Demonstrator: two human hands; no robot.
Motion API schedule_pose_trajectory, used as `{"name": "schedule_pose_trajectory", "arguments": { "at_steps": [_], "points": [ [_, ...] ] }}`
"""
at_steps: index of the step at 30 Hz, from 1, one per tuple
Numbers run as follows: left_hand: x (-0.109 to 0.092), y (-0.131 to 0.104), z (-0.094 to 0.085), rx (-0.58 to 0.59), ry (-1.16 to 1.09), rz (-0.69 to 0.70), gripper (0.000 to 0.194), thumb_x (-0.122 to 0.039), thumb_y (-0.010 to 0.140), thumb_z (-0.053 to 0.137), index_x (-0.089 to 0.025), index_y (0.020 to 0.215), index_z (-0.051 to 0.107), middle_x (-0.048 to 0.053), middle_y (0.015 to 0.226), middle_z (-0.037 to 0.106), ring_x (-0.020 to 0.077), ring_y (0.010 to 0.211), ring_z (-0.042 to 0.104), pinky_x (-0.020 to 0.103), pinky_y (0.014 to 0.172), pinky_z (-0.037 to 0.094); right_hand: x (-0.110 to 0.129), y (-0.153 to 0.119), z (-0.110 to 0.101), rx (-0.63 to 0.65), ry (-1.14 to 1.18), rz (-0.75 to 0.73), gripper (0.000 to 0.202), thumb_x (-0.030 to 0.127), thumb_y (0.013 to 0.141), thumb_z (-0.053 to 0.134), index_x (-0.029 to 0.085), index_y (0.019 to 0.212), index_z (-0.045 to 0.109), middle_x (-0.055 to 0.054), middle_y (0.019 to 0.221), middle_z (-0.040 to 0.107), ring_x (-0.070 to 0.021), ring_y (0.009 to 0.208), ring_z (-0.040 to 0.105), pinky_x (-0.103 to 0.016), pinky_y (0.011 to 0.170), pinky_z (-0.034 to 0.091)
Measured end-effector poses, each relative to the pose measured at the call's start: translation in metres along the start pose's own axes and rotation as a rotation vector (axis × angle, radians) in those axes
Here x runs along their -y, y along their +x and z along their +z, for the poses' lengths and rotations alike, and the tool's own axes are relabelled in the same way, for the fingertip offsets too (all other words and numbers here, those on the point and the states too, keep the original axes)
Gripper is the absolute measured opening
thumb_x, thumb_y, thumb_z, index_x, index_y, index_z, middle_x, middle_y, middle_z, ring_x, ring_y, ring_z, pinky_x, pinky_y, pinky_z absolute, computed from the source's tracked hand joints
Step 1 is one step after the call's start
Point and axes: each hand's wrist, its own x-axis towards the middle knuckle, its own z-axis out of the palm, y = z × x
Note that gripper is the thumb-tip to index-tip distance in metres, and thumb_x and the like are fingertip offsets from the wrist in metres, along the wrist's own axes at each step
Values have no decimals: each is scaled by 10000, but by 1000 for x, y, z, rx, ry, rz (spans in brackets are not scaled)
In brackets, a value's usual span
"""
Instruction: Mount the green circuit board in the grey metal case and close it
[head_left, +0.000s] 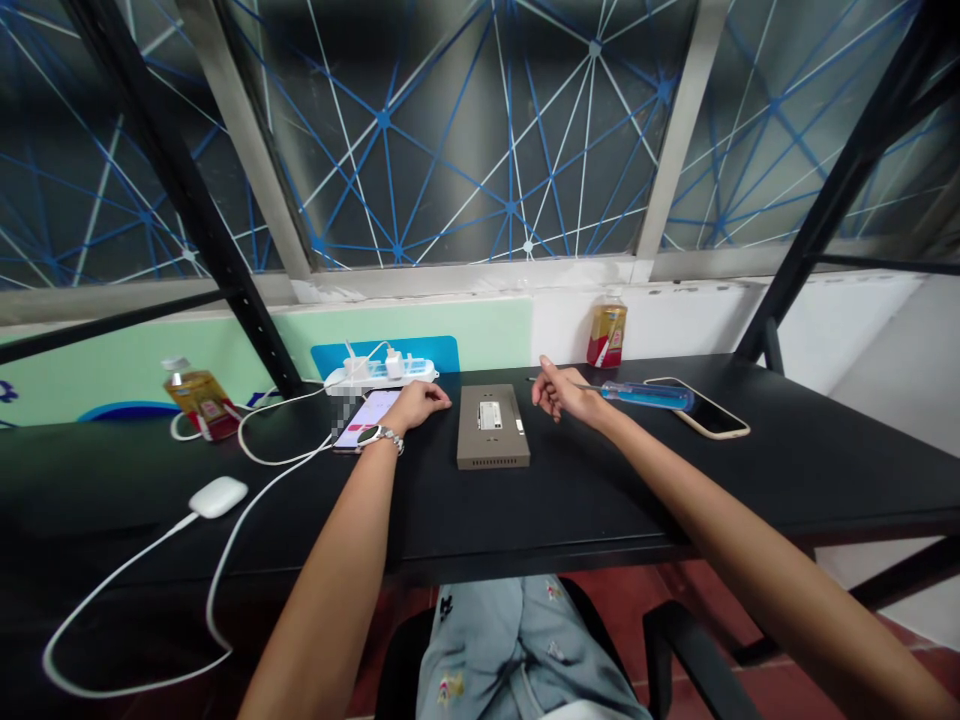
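A flat grey-brown metal box (pixel 469 425) with a white label and a row of slots along its near edge lies on the black table between my hands. To its left, my left hand (pixel 421 405) has its fingers curled together, and whatever may be inside them is hidden. A phone with a lit screen (pixel 375 415) lies partly behind that hand and its watch. On the box's right, my right hand (pixel 561 390) is closed around the thin shaft of a screwdriver (pixel 649 395). Its clear blue handle points back over my wrist, and its tip points left.
A white power strip (pixel 386 376) with plugs stands at the back. Drink bottles stand at left (pixel 202 400) and back right (pixel 607 332). A dark phone (pixel 709 410) lies right of the screwdriver. A white earbud case (pixel 218 497) and looping white cable (pixel 217 590) are at left.
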Motion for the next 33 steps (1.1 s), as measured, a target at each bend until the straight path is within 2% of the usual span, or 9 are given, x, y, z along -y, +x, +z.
{"name": "schedule_pose_trajectory", "arguments": {
  "at_steps": [3, 6, 9, 12, 15, 23, 27, 33],
  "points": [
    [-15, -1, 1, -57, -25, 63, 214, -339, 739, 686, -133, 795, 684, 81, 838, 709, 195, 804, 642, 323, 786, 489, 6, -4, -1, 29, 68, -3, 742, 771, 885, 287, 150, 762, 675, -10, 486, 507, -97, 375, 447, -214, 356, 398],
    [-38, -2, 9, -112, -128, 153, 235, -363, 766, 696, -138, 820, 661, 75, 847, 710, 191, 817, 647, 328, 802, 497, 13, -8, 0, 40, 167, -55, 623, 685, 921, 370, 168, 974, 714, -37, 672, 601, -102, 477, 500, -201, 373, 404],
    [-60, -4, 24, -89, -283, 185, 243, -342, 746, 746, -138, 838, 654, 74, 851, 716, 168, 791, 648, 316, 782, 506, 16, -9, 3, -32, 207, -105, 546, 630, 898, 486, 143, 859, 730, -84, 811, 654, -110, 550, 525, -199, 374, 395],
    [-71, -5, 39, -32, -454, 185, 270, -301, 693, 806, -135, 865, 680, 72, 848, 723, 154, 769, 643, 308, 766, 501, 15, -8, 7, -61, 249, -132, 581, 639, 870, 517, 120, 705, 720, -85, 682, 626, -120, 523, 516, -211, 376, 377],
    [-74, -6, 50, 31, -574, 146, 262, -314, 712, 800, -139, 892, 725, 79, 851, 727, 146, 766, 631, 305, 757, 479, 14, -9, 11, -32, 315, -143, 620, 651, 858, 516, 110, 628, 713, -65, 556, 570, -122, 469, 507, -226, 383, 368],
    [-93, -10, 67, 63, -986, -18, 194, -279, 743, 787, -113, 823, 724, 54, 786, 670, 89, 701, 555, 269, 739, 426, 16, -13, 16, -64, 401, -202, 607, 666, 853, 515, 121, 669, 710, -50, 551, 583, -120, 444, 527, -227, 389, 378],
    [-100, -13, 71, 61, -1025, -41, 199, -257, 730, 796, -96, 820, 720, 61, 787, 680, 97, 720, 567, 276, 764, 435, 20, -15, 20, -79, 341, -216, 650, 724, 829, 499, 126, 664, 694, -47, 561, 583, -117, 456, 529, -226, 389, 391],
    [-100, -13, 74, 44, -1090, -66, 224, -228, 681, 829, -101, 814, 700, 50, 786, 689, 103, 736, 593, 264, 759, 449, 21, -14, 24, -127, 247, -217, 712, 795, 790, 475, 132, 620, 672, -39, 560, 568, -97, 438, 514, -210, 366, 371]
  ]
}}
